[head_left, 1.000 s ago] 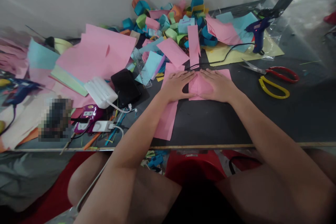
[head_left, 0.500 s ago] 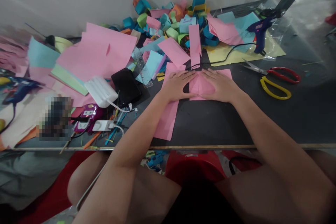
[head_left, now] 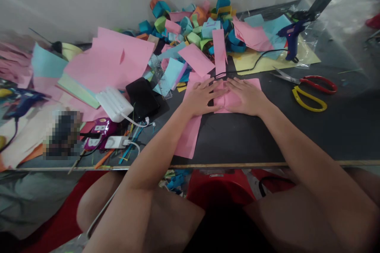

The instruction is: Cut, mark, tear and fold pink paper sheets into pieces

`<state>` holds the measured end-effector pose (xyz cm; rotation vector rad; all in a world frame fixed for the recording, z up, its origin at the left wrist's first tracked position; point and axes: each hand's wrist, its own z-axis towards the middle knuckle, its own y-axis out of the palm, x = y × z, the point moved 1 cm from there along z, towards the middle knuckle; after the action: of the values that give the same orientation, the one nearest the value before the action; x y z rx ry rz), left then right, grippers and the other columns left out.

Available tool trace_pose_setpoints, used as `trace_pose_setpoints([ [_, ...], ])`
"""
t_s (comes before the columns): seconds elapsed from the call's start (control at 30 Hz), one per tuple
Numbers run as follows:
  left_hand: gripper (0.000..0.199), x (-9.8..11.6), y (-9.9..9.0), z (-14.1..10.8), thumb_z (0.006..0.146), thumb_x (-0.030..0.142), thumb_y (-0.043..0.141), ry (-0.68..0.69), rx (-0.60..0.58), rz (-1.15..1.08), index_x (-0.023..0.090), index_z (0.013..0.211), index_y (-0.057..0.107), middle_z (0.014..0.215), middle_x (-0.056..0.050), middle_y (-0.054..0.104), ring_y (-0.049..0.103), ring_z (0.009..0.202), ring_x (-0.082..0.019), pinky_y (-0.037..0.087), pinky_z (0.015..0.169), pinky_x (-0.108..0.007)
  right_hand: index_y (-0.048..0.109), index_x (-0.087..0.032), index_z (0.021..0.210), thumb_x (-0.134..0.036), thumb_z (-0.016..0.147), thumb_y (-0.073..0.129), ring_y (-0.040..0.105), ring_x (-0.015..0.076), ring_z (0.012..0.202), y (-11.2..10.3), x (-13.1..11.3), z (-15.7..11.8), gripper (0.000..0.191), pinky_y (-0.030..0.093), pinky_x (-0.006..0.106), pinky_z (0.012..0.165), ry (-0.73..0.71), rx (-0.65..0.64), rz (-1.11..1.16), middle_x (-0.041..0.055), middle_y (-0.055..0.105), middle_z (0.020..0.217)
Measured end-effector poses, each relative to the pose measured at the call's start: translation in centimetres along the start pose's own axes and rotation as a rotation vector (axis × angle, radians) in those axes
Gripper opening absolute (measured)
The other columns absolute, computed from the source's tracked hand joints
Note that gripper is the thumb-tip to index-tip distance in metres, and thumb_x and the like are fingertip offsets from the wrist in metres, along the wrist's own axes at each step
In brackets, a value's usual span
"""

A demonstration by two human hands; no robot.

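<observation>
A folded piece of pink paper (head_left: 219, 108) lies flat on the dark table. My right hand (head_left: 245, 97) rests on it from the right, palm down with the fingers stretched out. From the left, my left hand (head_left: 203, 98) lies with spread fingers reaching onto the paper's left part. Both sets of fingertips come close together near a crease in the middle. Beneath my left wrist runs a long pink paper strip (head_left: 190, 138). Part of the folded paper is hidden under my hands.
Scissors (head_left: 308, 87) with red and yellow handles lie right, below a blue glue gun (head_left: 292, 39). Paper pieces (head_left: 194, 27) are heaped at the back. Left are a black phone (head_left: 142, 98), a white power bank (head_left: 114, 104) and pink sheets (head_left: 109, 59).
My left hand has moved slightly right, and its fingers are more spread over the folded paper. My right hand has stayed nearly in place, pressed a little flatter.
</observation>
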<state>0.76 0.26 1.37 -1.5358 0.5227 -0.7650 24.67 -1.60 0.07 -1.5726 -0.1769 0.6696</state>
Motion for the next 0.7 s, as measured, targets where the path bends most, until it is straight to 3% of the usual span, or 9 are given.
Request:
trace_pose_setpoints([
  [0.13,0.057,0.7,-0.5,-0.2,0.103,0.048,0.05,0.058,0.059,0.014,0.033,0.157,0.057,0.175,-0.002,0.038,0.037,0.161,-0.032,0.033,0.127,-0.054,0.033,-0.018,0.171,-0.076,0.088,0.054,0.029,0.0374,0.164,0.2,0.2,0.1,0.104,0.025,0.062,0.134,0.0,0.008,-0.02,0.0123,0.03,0.177],
  [0.33,0.053,2.5,-0.9,-0.4,0.105,0.037,0.038,0.186,0.057,-0.045,0.02,0.144,0.07,0.153,-0.009,0.066,0.057,0.147,-0.028,0.043,0.122,-0.049,0.031,-0.018,0.172,-0.077,0.088,0.054,0.029,0.0372,0.165,0.2,-0.1,0.5,0.105,0.023,0.06,0.134,-0.001,-0.015,-0.057,0.0119,0.029,0.178],
  [0.47,0.052,3.4,-1.0,-0.3,0.104,0.032,0.035,0.139,0.096,-0.045,0.019,0.132,0.077,0.136,-0.009,0.077,0.065,0.135,-0.029,0.047,0.117,-0.05,0.032,-0.023,0.172,-0.078,0.089,0.053,0.029,0.0378,0.165,0.2,0.2,0.4,0.102,0.027,0.063,0.133,-0.019,0.003,-0.03,0.0115,0.03,0.178],
  [0.6,0.051,3.5,-0.8,-0.2,0.105,0.032,0.035,0.087,0.105,-0.021,0.023,0.121,0.082,0.123,-0.006,0.082,0.066,0.129,-0.028,0.047,0.112,-0.048,0.022,-0.025,0.174,-0.074,0.094,0.05,0.02,0.0391,0.167,-0.7,2.5,-1.1,0.098,0.026,0.067,0.132,0.057,0.093,0.003,0.0101,0.02,0.181],
  [0.7,0.05,3.2,-0.4,-0.1,0.106,0.035,0.035,0.083,0.105,-0.045,0.023,0.119,0.082,0.125,-0.005,0.081,0.065,0.124,-0.026,0.047,0.108,-0.047,0.008,-0.02,0.176,-0.069,0.093,0.057,0.012,0.0427,0.168,-1.5,4.9,-2.5,0.108,0.019,0.07,0.132,0.228,0.215,-0.002,0.0139,0.014,0.182],
])
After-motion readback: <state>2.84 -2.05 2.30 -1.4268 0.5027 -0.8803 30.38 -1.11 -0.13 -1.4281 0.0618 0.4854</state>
